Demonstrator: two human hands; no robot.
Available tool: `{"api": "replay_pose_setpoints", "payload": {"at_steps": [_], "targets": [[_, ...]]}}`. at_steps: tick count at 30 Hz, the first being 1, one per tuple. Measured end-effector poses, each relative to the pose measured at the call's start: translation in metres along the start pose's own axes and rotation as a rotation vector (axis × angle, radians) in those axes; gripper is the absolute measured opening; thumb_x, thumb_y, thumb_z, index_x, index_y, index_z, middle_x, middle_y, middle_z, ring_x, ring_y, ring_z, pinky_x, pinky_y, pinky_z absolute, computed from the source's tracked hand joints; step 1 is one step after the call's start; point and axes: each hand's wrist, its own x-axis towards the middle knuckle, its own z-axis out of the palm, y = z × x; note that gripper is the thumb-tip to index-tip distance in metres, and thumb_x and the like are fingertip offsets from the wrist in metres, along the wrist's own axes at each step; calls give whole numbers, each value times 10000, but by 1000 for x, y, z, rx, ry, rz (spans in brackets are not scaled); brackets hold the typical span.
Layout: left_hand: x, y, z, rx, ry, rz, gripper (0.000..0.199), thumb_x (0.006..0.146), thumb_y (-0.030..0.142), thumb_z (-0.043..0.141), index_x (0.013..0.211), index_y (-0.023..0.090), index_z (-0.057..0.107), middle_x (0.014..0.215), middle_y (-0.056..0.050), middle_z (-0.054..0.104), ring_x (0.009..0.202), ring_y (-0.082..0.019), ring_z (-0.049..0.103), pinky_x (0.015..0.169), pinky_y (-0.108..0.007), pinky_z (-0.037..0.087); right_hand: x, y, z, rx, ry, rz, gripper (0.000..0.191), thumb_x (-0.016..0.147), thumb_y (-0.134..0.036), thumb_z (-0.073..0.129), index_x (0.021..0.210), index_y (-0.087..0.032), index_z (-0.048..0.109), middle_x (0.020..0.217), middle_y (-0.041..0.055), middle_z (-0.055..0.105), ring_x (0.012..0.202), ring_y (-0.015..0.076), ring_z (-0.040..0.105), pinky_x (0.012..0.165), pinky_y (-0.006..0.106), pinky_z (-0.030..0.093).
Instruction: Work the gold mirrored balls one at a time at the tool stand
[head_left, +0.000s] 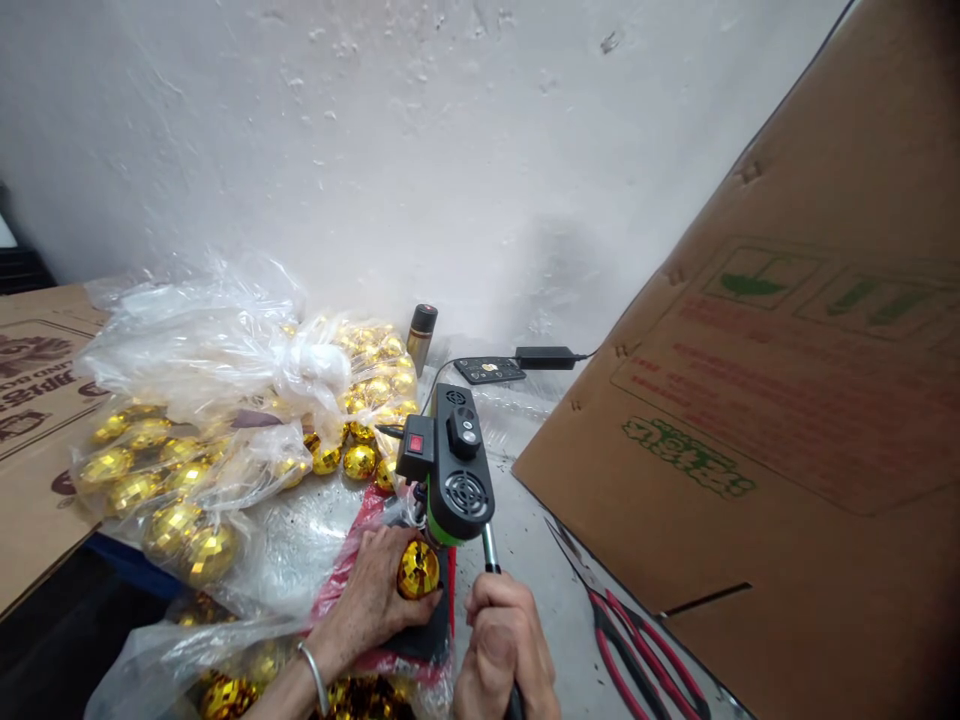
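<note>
Here, hands (379,585) around ball (418,569) and lever (490,547)

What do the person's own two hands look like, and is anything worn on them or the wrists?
The left hand has no glove; a thin, silver-coloured bracelet circles its wrist, and no sleeve shows on that forearm. The right hand is also gloveless, its wrist out of view.

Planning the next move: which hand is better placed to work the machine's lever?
Right, I'd judge: the right hand is wrapped around the lever, whereas the left hand holds a gold ball at the machine.
</note>
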Motion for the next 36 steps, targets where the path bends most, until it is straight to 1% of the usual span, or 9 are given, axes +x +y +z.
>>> {"api": "replay_pose_setpoints", "payload": {"at_steps": [5, 9, 11, 14, 20, 25, 29, 32, 36], "targets": [[0, 2, -2, 3, 21, 12, 319, 780, 297, 790, 1068, 236, 666, 1002, -57, 712, 968, -315, 604, 890, -419, 449, -1, -1, 1, -1, 18, 32, 358, 1078, -183, 452, 724, -224, 477, 714, -33, 522, 594, 106, 489, 554, 275, 345], [1, 4, -5, -11, 18, 2, 314, 775, 340, 814, 1036, 241, 669, 992, -57, 713, 969, -321, 611, 879, -419, 458, -4, -5, 1, 20, 0, 93, 347, 1076, -171, 445, 737, -224, 493, 730, -28, 547, 620, 117, 515, 586, 293, 353], [0, 5, -7, -21, 15, -2, 311, 770, 344, 821, 1023, 244, 669, 994, -55, 711, 975, -323, 615, 885, -420, 463, -5, -6, 0, 18, -8, 101, 348, 1085, -171, 434, 746, -224, 494, 739, -27, 558, 630, 119, 529, 602, 299, 356], [1, 6, -7, -31, 3, -17, 315, 769, 353, 826, 1017, 241, 668, 1012, -62, 710, 990, -330, 616, 899, -431, 467, -5, -2, 0, 5, -10, 83, 351, 1094, -174, 427, 753, -225, 493, 742, -32, 564, 636, 114, 541, 607, 296, 354], [2, 5, -5, -38, -26, -45, 354, 758, 339, 829, 1051, 231, 662, 1046, -76, 713, 1030, -348, 602, 937, -465, 466, -5, 8, -1, 9, -5, -22, 353, 1086, -204, 448, 737, -224, 497, 720, -41, 536, 599, 102, 499, 567, 277, 344], [2, 7, -7, -59, -28, -48, 385, 755, 318, 818, 1088, 204, 664, 1096, -102, 724, 1052, -359, 617, 981, -494, 463, -5, 9, 1, 3, 11, -7, 365, 1094, -217, 443, 732, -224, 487, 719, -43, 528, 613, 103, 503, 605, 273, 368], [2, 6, -4, -45, -27, -49, 408, 744, 292, 806, 1114, 182, 674, 1099, -115, 725, 1055, -368, 622, 979, -507, 469, -3, 12, 5, 32, 38, -77, 361, 1083, -174, 439, 727, -222, 473, 704, -45, 508, 588, 98, 477, 614, 275, 384], [3, 4, -2, -40, -16, -42, 432, 744, 293, 807, 1144, 186, 683, 1118, -115, 731, 1063, -372, 627, 974, -510, 476, -11, 13, 7, 30, 57, -78, 360, 1080, -153, 427, 729, -227, 468, 702, -42, 493, 584, 106, 467, 628, 279, 398], [3, 6, -3, -72, -11, -46, 450, 735, 309, 835, 1148, 208, 688, 1138, -102, 740, 1087, -370, 645, 1009, -513, 471, -35, 20, 9, -46, 37, 12, 356, 1097, -159, 421, 754, -229, 486, 775, -22, 540, 679, 116, 525, 655, 268, 418]]}}
